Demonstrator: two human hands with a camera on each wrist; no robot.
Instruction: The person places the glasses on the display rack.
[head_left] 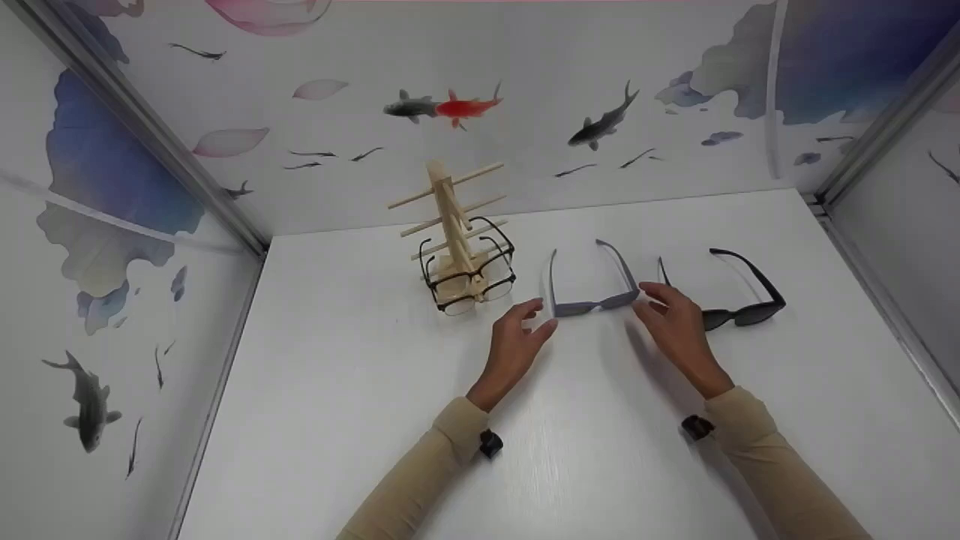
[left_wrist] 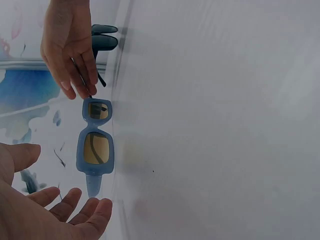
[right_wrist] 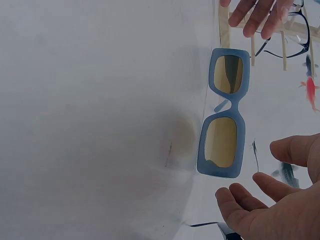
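Blue-grey sunglasses [head_left: 576, 308] with yellowish lenses [right_wrist: 221, 142] lie on the white table, temples unfolded and pointing away from me. Beside their left end is my left hand [head_left: 516, 341], its fingers apart and holding nothing. At the opposite end my right hand [head_left: 675, 322] has its fingertips right by the hinge, thumb and fingers spread. The right wrist view shows a gap between that hand [right_wrist: 280, 200] and the frame. Black sunglasses [head_left: 759, 313] sit right of the blue-grey pair, partly hidden behind my right hand.
A wooden eyewear stand [head_left: 450, 217] with crossbars rises at the back, left of the blue-grey sunglasses. Two pairs of dark-rimmed eyeglasses [head_left: 513, 246] are on its lower part. White panels printed with fish [head_left: 600, 127] enclose the table [head_left: 337, 390] at the back and sides.
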